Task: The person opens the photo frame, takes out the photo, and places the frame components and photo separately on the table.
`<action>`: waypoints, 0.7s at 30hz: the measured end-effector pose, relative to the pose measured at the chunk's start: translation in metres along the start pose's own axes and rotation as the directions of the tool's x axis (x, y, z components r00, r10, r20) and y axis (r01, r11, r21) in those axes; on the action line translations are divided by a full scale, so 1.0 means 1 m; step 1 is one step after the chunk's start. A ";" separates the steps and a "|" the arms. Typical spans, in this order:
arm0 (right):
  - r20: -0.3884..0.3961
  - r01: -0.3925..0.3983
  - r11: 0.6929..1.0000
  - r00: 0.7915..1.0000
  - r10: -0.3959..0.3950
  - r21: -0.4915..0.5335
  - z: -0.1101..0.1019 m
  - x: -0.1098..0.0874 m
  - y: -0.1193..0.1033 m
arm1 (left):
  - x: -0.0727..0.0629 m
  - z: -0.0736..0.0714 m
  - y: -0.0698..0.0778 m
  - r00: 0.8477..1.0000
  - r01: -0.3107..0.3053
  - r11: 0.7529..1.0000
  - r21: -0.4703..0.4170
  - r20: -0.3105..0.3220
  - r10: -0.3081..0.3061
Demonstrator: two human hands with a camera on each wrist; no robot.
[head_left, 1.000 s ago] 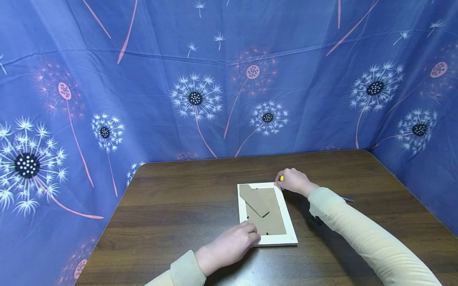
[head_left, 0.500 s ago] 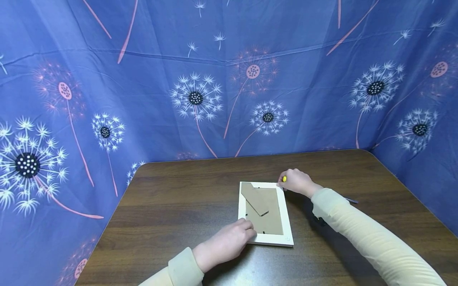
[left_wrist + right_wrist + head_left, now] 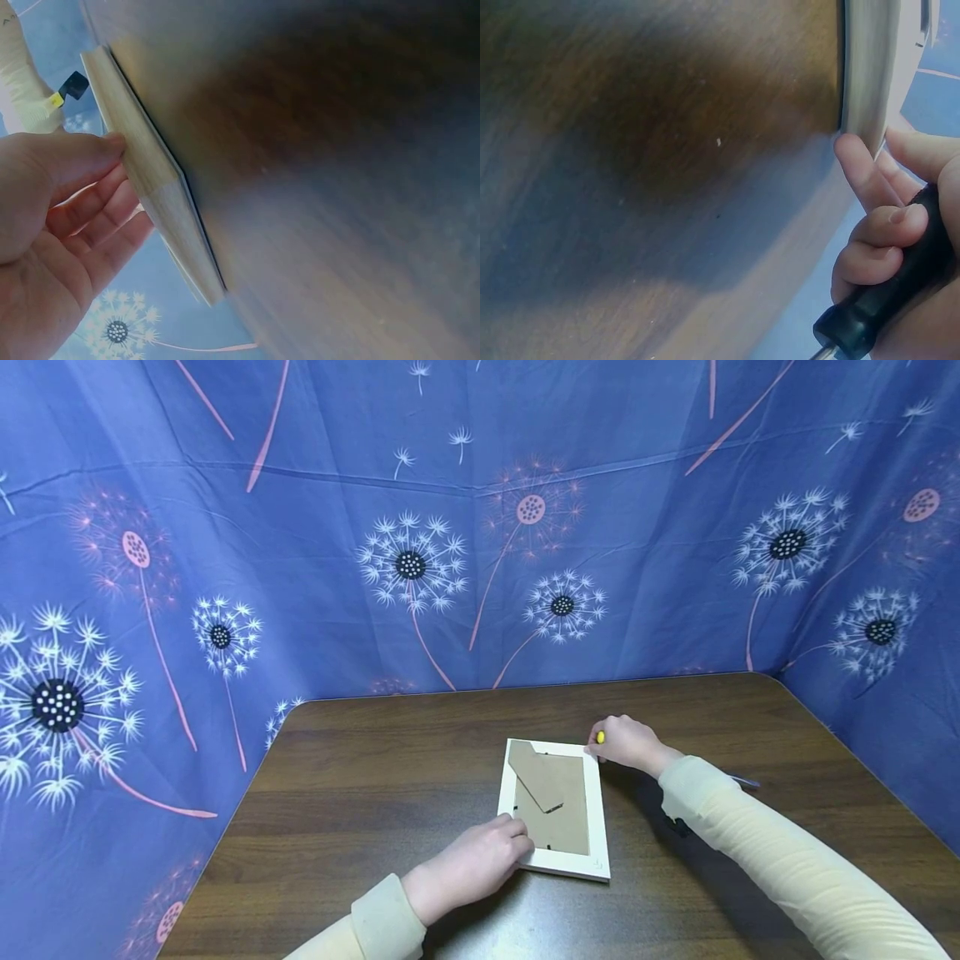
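Observation:
A picture frame [image 3: 595,810] with a white border faces back side up, showing its brown backing board [image 3: 570,789] and folded easel stand [image 3: 534,777]. My left hand [image 3: 480,862] grips its near left corner, with the thumb against the pale wooden side [image 3: 142,161] in the left wrist view. At the far right corner is my right hand [image 3: 628,743], its thumb and index finger pinching the frame's edge. The other fingers of that hand curl round the black handle of a screwdriver [image 3: 874,315]. The handle's yellow end [image 3: 601,737] pokes out by the thumb.
The frame is over a brown wooden table [image 3: 360,793], toward its middle right. A blue dandelion-print cloth [image 3: 480,568] hangs behind and at both sides. Past the right sleeve [image 3: 750,827] shows a thin grey metal tip [image 3: 745,782].
The frame has turned slightly clockwise: its far end shifted right and its near end left. Both hands moved along with it, keeping their hold.

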State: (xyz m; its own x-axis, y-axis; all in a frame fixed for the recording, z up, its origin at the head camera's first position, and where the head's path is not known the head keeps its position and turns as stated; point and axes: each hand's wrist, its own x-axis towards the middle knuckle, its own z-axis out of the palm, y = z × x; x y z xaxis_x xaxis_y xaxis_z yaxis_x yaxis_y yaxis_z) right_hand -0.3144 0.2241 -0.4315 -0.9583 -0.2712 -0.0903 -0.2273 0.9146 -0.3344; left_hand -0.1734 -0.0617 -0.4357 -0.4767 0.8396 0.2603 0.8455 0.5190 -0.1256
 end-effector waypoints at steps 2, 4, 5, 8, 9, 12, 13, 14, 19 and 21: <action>0.001 0.000 1.000 1.000 0.000 -0.001 0.000 -0.001 0.000 | 0.000 0.000 -0.001 1.000 0.001 1.000 0.000 -0.001 -0.001; 0.000 0.000 1.000 1.000 0.000 0.001 0.000 -0.001 0.001 | -0.001 0.000 -0.001 1.000 0.003 1.000 -0.004 -0.002 -0.003; 0.000 -0.001 1.000 1.000 0.001 0.002 0.000 -0.002 0.001 | -0.001 0.001 -0.001 1.000 0.003 1.000 -0.004 -0.004 -0.003; 0.003 -0.008 1.000 1.000 0.008 0.008 -0.001 -0.004 0.001 | -0.001 0.001 -0.002 1.000 0.006 1.000 -0.006 -0.006 -0.006; 0.006 -0.009 1.000 1.000 0.009 0.010 -0.001 -0.005 0.001 | -0.001 0.001 -0.003 1.000 0.008 1.000 -0.006 -0.006 -0.008; 0.015 -0.008 1.000 1.000 0.007 0.013 -0.002 -0.008 0.002 | -0.001 0.002 -0.004 1.000 0.010 1.000 -0.004 -0.005 -0.010; 0.018 -0.008 1.000 1.000 0.008 0.015 -0.001 -0.008 0.002 | -0.001 0.002 -0.005 1.000 0.010 1.000 -0.003 -0.005 -0.010; 0.021 0.000 1.000 1.000 0.000 0.017 -0.002 -0.009 0.002 | -0.001 0.002 -0.006 1.000 0.009 1.000 -0.002 -0.004 -0.009; 0.032 -0.021 0.999 0.999 0.020 0.026 -0.002 -0.011 0.003 | -0.002 0.003 -0.009 1.000 0.000 1.000 0.001 -0.002 0.000; 0.032 -0.036 0.999 0.999 0.035 0.028 -0.002 -0.012 0.003 | -0.002 0.003 -0.010 1.000 -0.003 1.000 -0.003 -0.002 0.003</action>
State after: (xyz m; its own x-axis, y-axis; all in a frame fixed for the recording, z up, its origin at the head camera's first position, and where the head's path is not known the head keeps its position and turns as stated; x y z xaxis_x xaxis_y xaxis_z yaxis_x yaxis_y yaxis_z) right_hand -0.3040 0.2306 -0.4293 -0.9596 -0.2486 -0.1321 -0.1879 0.9150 -0.3571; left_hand -0.1811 -0.0683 -0.4379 -0.4738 0.8409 0.2615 0.8475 0.5160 -0.1239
